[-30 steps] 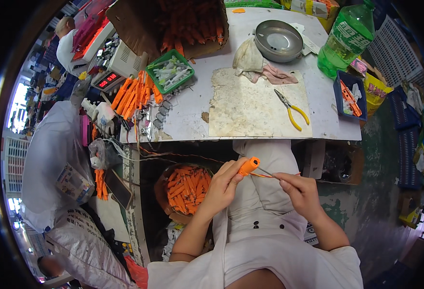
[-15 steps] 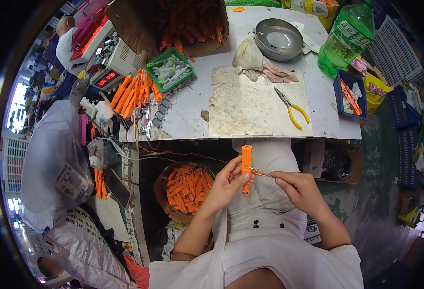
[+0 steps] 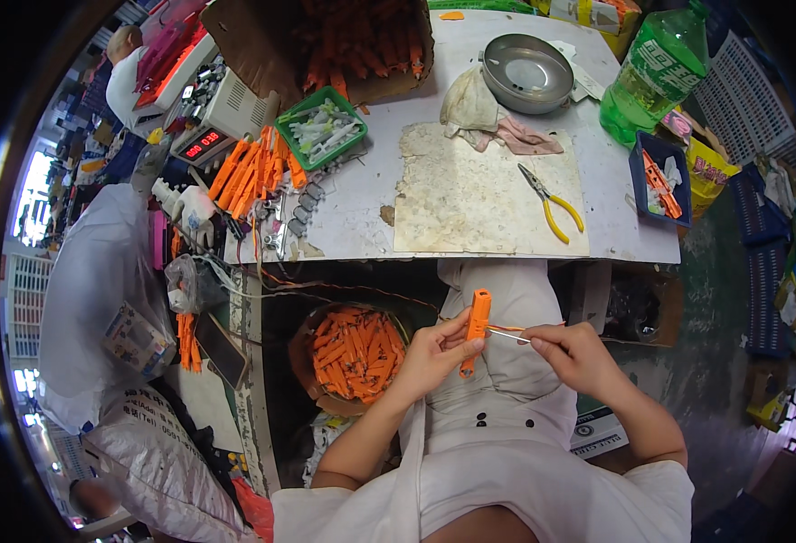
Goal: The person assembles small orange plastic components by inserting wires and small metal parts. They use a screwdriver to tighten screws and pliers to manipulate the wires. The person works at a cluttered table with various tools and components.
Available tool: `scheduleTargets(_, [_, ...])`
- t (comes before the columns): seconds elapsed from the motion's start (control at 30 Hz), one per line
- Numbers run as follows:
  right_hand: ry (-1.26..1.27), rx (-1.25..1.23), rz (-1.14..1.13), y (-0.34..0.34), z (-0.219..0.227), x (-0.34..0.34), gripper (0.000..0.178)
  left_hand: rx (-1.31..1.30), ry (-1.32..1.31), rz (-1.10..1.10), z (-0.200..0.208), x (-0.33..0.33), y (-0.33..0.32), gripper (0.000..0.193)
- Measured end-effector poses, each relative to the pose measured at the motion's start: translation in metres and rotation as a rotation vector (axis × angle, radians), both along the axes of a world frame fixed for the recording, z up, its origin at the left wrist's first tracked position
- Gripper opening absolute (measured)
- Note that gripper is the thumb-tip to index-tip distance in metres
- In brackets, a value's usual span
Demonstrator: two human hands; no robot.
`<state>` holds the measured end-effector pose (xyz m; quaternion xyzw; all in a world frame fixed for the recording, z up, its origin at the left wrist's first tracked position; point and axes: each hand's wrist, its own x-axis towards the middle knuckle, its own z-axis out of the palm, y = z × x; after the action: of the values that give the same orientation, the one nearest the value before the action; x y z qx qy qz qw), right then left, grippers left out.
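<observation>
My left hand (image 3: 438,355) is closed around a long, narrow orange plastic piece (image 3: 478,323), held tilted above my lap. My right hand (image 3: 572,355) pinches a thin metal tool that looks like tweezers (image 3: 510,336), its tip meeting the right side of the orange piece. A thin reddish strand shows beside the tool; I cannot make out what it belongs to. Below and left of my hands, a round container (image 3: 300,355) holds many similar orange pieces (image 3: 355,351).
On the white table (image 3: 353,217) lie yellow-handled pliers (image 3: 552,203), a rag (image 3: 470,101), a metal bowl (image 3: 528,101), a green basket (image 3: 288,136) of pale parts and orange pieces (image 3: 251,174). A green bottle (image 3: 653,72) and blue bin (image 3: 640,192) stand right.
The orange piece has shifted slightly right and tilted, its top end now leaning right. My right hand has moved a little to the right with the tool.
</observation>
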<state>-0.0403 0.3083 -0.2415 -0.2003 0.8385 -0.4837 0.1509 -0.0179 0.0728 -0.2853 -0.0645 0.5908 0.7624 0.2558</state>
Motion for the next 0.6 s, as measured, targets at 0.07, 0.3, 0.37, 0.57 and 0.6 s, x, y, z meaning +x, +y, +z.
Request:
scheduleTargets(0.07, [0.328,0.176,0.075,-0.003,0.001,0.009,0.019,0.022,-0.017,0.025,-0.002,0.0,0.002,0.059])
scheduleTargets(0.3, [0.356,0.301,0.04,-0.008,0.012,0.01,0.019,0.081,0.01,0.112,-0.004,-0.006,0.007,0.052])
scheduleTargets(0.37, [0.184,0.167,0.003,-0.009,0.014,0.009,0.022,0.11,0.02,0.177,0.001,-0.012,0.008,0.048])
scheduleTargets(0.57, [-0.147,0.065,0.025,-0.008,0.016,0.009,0.025,0.179,-0.011,0.219,-0.004,-0.019,0.001,0.041])
scheduleTargets(0.6, [-0.164,0.064,0.033,-0.007,0.014,0.008,0.025,0.176,-0.014,0.214,-0.003,-0.018,0.001,0.042])
